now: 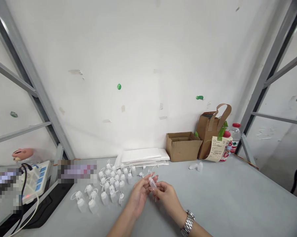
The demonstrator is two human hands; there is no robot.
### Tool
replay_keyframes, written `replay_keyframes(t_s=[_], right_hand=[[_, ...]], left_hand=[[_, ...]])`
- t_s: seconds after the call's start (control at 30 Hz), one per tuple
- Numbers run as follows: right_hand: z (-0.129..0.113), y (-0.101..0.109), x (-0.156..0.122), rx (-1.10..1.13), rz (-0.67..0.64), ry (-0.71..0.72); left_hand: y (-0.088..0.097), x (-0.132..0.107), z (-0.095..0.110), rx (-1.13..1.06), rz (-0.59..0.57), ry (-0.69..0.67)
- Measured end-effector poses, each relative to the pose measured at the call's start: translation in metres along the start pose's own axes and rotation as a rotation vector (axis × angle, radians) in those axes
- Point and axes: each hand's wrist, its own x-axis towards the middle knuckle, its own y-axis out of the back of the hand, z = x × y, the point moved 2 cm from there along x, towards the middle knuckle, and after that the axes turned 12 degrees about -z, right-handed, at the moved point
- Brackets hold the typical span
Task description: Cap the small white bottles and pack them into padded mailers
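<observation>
Between my two hands, above the grey table, is a small translucent squeeze bottle (152, 183) with a white top and a thin loop. My left hand (141, 192) has its fingers around the bottle's upper part, from the left. My right hand (166, 194), with a metal watch (188, 223) at the wrist, pinches the lower part. Left of my hands stand several similar white bottles (105, 198) with looped caps. Just behind my hands lie a few loose white caps (141, 173).
A stack of white flat packs (144, 156) lies against the wall, beside an open cardboard box (184, 149). A brown paper bag (207, 131) and a red-capped bottle (235, 135) stand back right. Clear plastic pieces (196, 166) lie nearer. A power strip (38, 181) with cables is at left.
</observation>
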Motion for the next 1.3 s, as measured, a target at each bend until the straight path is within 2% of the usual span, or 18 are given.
replay_keyframes(t_s=[0.3,0.53,0.87,1.07,1.23,1.3], right_hand=[[-0.008,0.000,-0.003,0.137,-0.048,-0.039],[-0.013,-0.001,-0.008,0.295,-0.165,-0.019],[-0.018,-0.001,-0.012,0.448,-0.333,0.010],[-0.018,-0.004,-0.014,0.494,-0.450,0.021],[-0.019,-0.006,-0.015,0.479,-0.475,0.001],[-0.019,-0.006,-0.013,0.455,-0.436,0.007]], left_hand=[[-0.004,-0.003,0.001,-0.127,0.016,0.046],[-0.006,-0.003,0.001,-0.211,0.005,0.045],[-0.011,-0.006,0.002,-0.255,-0.088,0.045],[-0.011,-0.008,0.001,-0.256,-0.056,0.124],[-0.015,-0.009,0.000,-0.237,-0.044,0.143],[-0.016,-0.008,0.000,-0.211,-0.019,0.124]])
